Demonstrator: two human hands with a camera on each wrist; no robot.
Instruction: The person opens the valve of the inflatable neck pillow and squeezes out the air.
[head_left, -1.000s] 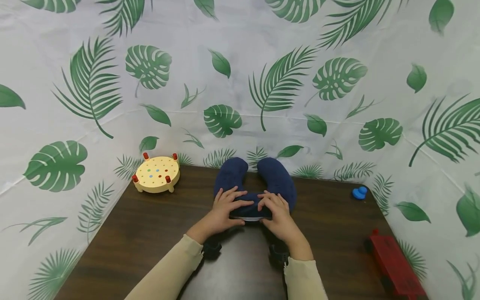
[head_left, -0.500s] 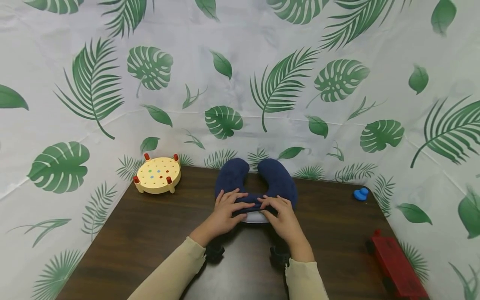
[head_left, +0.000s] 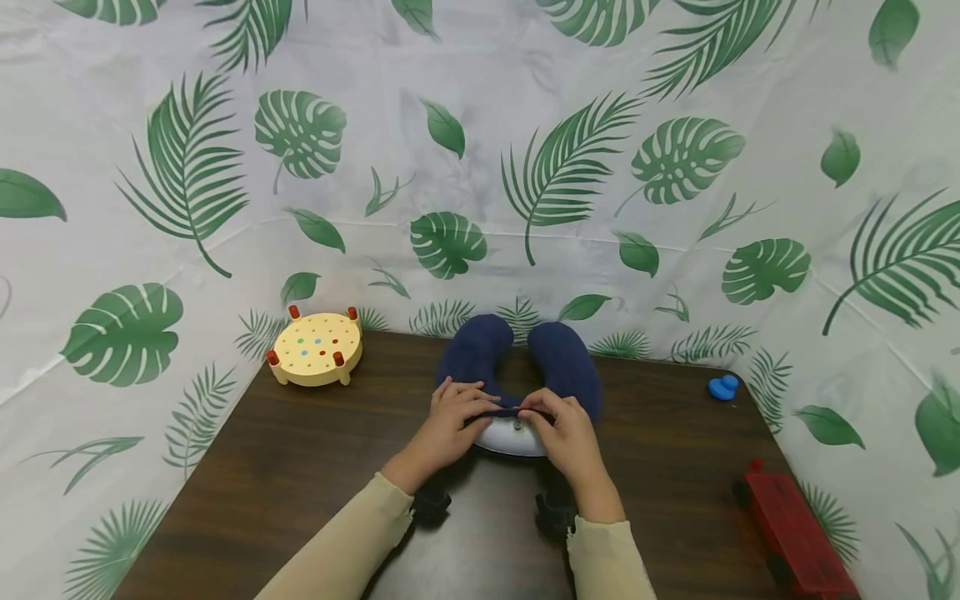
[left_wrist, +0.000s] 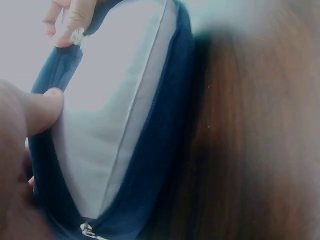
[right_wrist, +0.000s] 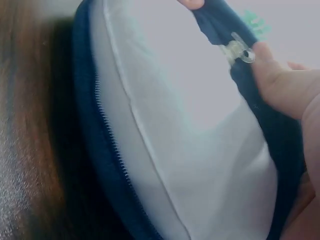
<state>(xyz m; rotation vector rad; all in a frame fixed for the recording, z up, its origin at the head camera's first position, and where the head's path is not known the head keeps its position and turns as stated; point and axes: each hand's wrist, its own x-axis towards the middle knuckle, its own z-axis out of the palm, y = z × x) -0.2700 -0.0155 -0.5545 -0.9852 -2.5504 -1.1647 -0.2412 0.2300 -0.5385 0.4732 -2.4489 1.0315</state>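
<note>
A navy U-shaped neck pillow [head_left: 564, 358] lies on the table, its curved middle toward me. Its cover is unzipped along the near side, baring a white inner cushion [left_wrist: 110, 90]. My left hand [head_left: 447, 421] pinches the far lip of the opening between thumb and fingers. To its right, my right hand [head_left: 567, 429] grips the same lip beside a small clear plastic piece [right_wrist: 239, 51]. A metal zipper slider [left_wrist: 87, 229] sits at the opening's left end. In the right wrist view, zipper teeth [right_wrist: 112, 135] run along the near edge. The curled fingers are partly hidden behind the fabric.
A round yellow pegboard toy [head_left: 317, 348] with red-topped posts stands at the table's back left. At the back right corner is a blue knob-shaped piece [head_left: 723, 387]. A red toy wagon [head_left: 798, 529] sits along the right edge. A leaf-print cloth [head_left: 480, 167] hangs behind the dark wooden table [head_left: 300, 467].
The far lip of the cover has been lifted and drawn back, so the white strip has widened and a small fitting shows. The neck pillow has shifted slightly right.
</note>
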